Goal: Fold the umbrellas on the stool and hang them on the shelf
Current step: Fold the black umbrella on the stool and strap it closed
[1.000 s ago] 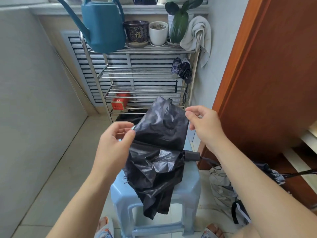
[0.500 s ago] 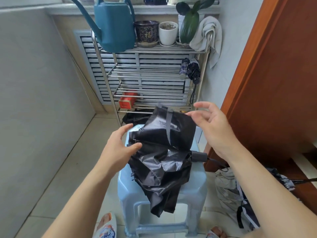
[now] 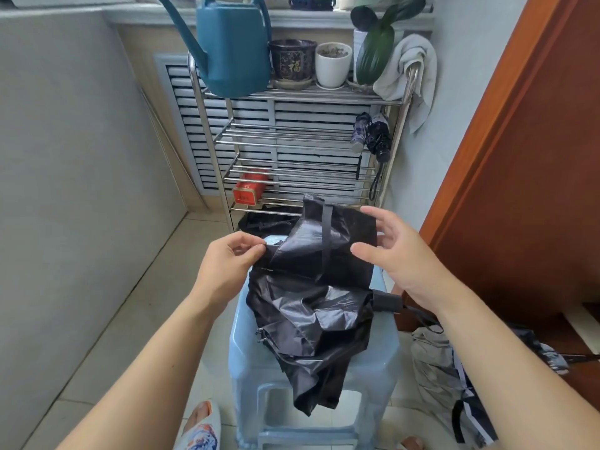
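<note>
Lying across the top of a pale blue stool (image 3: 380, 362), a black umbrella (image 3: 311, 306) is half gathered, its loose fabric spilling over the stool's front edge toward 6 o'clock and its handle (image 3: 386, 302) sticking out toward 3 o'clock. The left hand (image 3: 227, 264) pinches the fabric's edge between thumb and fingertips at the umbrella's 9 o'clock side. The right hand (image 3: 399, 254) is spread wide with relaxed fingers at the 3 o'clock side of the raised fabric flap, thumb in front of the cloth; whether it touches the cloth I cannot tell. A narrow strap (image 3: 326, 241) runs down the middle of that flap. At 12 o'clock beyond the stool stands a metal shelf (image 3: 292, 134), where two folded umbrellas (image 3: 373, 134) hang at its right post. A teal watering can (image 3: 233, 50), flower pots and a towel (image 3: 412, 69) sit on its top tier. More umbrellas (image 3: 448, 378) lie on the floor at 4 o'clock.
</note>
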`<state>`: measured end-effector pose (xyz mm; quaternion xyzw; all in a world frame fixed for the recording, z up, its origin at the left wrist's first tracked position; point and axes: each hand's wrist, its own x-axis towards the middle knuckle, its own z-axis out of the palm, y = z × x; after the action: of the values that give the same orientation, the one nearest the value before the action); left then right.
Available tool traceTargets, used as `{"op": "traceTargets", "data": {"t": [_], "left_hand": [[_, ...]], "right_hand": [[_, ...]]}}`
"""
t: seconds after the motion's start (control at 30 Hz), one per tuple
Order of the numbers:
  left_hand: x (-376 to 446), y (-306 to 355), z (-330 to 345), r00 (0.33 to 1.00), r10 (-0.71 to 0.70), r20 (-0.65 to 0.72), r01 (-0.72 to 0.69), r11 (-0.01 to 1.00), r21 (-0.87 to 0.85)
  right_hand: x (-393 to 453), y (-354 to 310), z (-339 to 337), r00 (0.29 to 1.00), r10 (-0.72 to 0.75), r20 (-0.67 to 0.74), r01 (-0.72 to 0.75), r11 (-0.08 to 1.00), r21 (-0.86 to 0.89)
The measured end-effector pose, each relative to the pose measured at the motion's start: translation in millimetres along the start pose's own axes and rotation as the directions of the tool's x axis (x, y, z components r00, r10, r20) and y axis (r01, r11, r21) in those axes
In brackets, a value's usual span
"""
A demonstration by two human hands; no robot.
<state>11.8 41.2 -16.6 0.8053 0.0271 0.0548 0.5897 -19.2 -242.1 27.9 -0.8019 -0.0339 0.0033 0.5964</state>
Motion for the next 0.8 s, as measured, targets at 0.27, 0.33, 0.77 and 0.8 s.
{"op": "traceTargets", "data": {"t": [0.27,0.33,0.77,0.8], "left_hand": [[6,-4,-9,0.993,0.114,-0.002,-0.114,0.99,0.082],[8,-8,-9,0.995,0.088,-0.055,-0.081,0.99,0.116],[-63,41,-19,0.896,-0.392,0.209,0.304,0.884,0.354],[-73,50,-15,0.868,-0.417,0.269,0.295,0.869,0.397]], "right_hand": [[12,-6,3,0.968,-0.089,-0.233,0.089,0.996,-0.009],[20,-3,2,0.966,-0.055,-0.251,0.061,0.998,0.016],[-14,-5,-3,0.949,0.314,0.006,-0.279,0.851,-0.446],[-27,-6,-2,0.927,0.357,0.111,-0.252,0.816,-0.521]]}}
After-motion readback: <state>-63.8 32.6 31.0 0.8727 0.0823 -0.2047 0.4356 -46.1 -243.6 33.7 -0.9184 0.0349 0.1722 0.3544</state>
